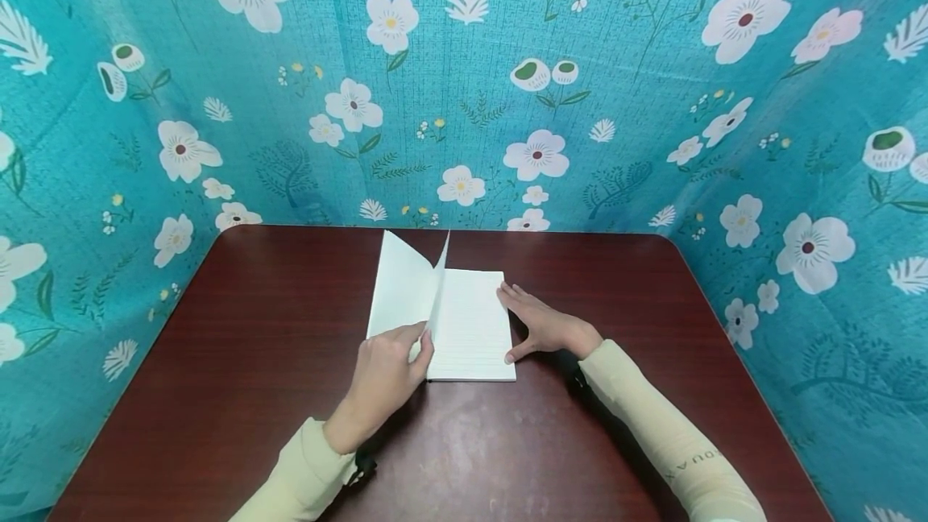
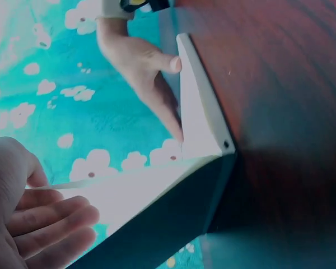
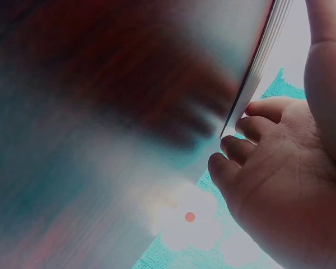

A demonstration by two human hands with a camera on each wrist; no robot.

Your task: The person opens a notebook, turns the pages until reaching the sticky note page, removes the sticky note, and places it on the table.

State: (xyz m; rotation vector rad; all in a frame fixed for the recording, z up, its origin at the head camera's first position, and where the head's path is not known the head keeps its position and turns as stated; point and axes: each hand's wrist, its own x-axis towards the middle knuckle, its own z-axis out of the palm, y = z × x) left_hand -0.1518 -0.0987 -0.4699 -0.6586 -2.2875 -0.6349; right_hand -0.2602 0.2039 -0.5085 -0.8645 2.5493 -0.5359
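Observation:
An open notebook (image 1: 474, 329) with lined white pages lies on the table, its left side raised at a slant. My left hand (image 1: 387, 369) pinches a page (image 1: 438, 288) that stands nearly upright near the spine. In the left wrist view, that sheet runs between the thumb and fingers, and the dark cover (image 2: 173, 224) shows beneath. My right hand (image 1: 547, 327) rests at the notebook's right edge, thumb near the lower corner and fingers near the upper one. From the right wrist view, its fingertips (image 3: 229, 148) are right at the page edges.
The dark reddish-brown table (image 1: 254, 329) has rounded far corners. A teal floral curtain (image 1: 464, 103) hangs behind it and along both sides. Each wrist carries a black device, the left one (image 1: 362, 467) just below the sleeve cuff.

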